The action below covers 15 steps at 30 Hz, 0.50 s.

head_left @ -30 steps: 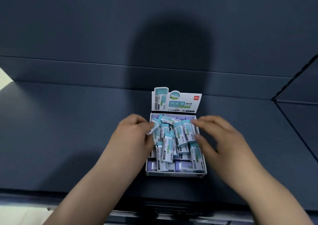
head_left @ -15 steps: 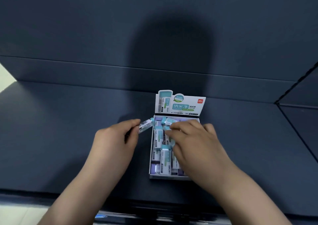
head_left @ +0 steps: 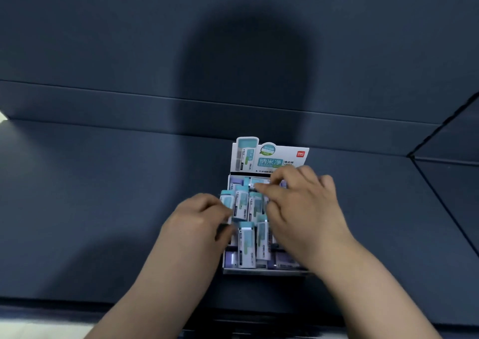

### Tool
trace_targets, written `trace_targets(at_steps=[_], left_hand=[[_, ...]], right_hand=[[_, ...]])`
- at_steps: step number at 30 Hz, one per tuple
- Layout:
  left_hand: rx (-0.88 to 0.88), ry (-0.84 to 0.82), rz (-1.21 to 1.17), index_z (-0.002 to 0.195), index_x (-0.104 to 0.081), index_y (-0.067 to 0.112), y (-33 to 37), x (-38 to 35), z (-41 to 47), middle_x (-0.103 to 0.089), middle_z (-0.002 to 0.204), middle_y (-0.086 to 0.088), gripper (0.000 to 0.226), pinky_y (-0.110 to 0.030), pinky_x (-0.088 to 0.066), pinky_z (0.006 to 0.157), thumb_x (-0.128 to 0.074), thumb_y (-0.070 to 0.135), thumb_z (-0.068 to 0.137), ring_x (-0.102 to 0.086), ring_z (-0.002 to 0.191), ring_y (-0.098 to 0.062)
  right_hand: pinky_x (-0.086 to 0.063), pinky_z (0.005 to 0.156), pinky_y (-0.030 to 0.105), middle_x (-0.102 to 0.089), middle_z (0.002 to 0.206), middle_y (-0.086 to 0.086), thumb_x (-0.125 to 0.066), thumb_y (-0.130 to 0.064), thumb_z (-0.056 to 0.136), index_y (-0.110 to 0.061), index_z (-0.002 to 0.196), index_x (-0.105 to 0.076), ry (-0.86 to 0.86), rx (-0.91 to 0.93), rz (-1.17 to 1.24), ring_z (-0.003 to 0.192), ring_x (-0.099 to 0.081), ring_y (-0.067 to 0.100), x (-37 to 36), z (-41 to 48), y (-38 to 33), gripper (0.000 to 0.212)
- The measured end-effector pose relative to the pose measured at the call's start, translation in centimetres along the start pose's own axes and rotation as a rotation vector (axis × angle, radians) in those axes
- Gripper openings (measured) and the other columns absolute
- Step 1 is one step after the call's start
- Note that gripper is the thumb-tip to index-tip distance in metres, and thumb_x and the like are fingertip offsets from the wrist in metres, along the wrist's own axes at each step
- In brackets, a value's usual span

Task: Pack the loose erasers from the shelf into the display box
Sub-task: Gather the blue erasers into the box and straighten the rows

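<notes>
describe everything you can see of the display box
The display box is a white cardboard tray with an upright printed header card at the back, standing open on the dark shelf. Teal-capped erasers crowd it untidily. The left hand is at its left edge; the right hand reaches inside.

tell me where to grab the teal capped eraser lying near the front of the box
Probably pinch the front eraser across its long edges near the teal cap, coming from above: it lies raised on the pile in the display box, its neighbour close on the right.
</notes>
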<state>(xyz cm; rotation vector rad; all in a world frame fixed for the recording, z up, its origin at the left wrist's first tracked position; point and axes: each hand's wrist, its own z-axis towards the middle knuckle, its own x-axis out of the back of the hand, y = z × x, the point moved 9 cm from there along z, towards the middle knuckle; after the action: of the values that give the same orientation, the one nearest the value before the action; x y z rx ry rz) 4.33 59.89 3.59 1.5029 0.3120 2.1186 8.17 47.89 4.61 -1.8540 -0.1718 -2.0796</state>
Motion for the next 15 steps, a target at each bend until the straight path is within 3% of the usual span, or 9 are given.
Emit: trace_targets(at_steps=[4,8,15], left_hand=[[-0.013,-0.030,-0.008,0.073,-0.073,0.009,0.4,-0.8,0.1,-0.064,0.077,-0.002,0.023,-0.021,-0.046,0.054,-0.087,0.006,0.056,-0.062,0.061,-0.017],[-0.031,-0.050,0.022,0.073,-0.072,0.005,0.5,-1.1,0.6,-0.065,0.078,-0.004,0.020,-0.019,-0.046,0.054,-0.084,-0.002,0.058,-0.063,0.061,-0.017],[-0.109,-0.082,0.072,0.078,-0.072,0.009,0.6,-1.9,1.0,-0.070,0.091,-0.006,0.034,-0.034,-0.057,0.055,-0.082,-0.009,0.051,-0.067,0.072,-0.027]], right_hand=[[-0.027,0.092,0.034,-0.049,0.124,-0.009,-0.031,-0.028,0.093,-0.031,0.122,-0.054,-0.139,-0.066,-0.079,0.119,-0.037,0.017,-0.8,1.5,2.6,0.037],[-0.026,0.077,0.034,-0.063,0.106,-0.001,-0.046,-0.013,0.087,-0.025,0.105,-0.061,-0.131,-0.122,-0.173,0.101,-0.052,0.022,-1.7,3.0,3.3,0.026],[-0.024,0.077,0.033,-0.067,0.094,-0.002,-0.060,-0.025,0.084,-0.023,0.093,-0.063,-0.039,-0.173,-0.068,0.094,-0.058,0.023,-1.2,3.8,3.5,0.010]])
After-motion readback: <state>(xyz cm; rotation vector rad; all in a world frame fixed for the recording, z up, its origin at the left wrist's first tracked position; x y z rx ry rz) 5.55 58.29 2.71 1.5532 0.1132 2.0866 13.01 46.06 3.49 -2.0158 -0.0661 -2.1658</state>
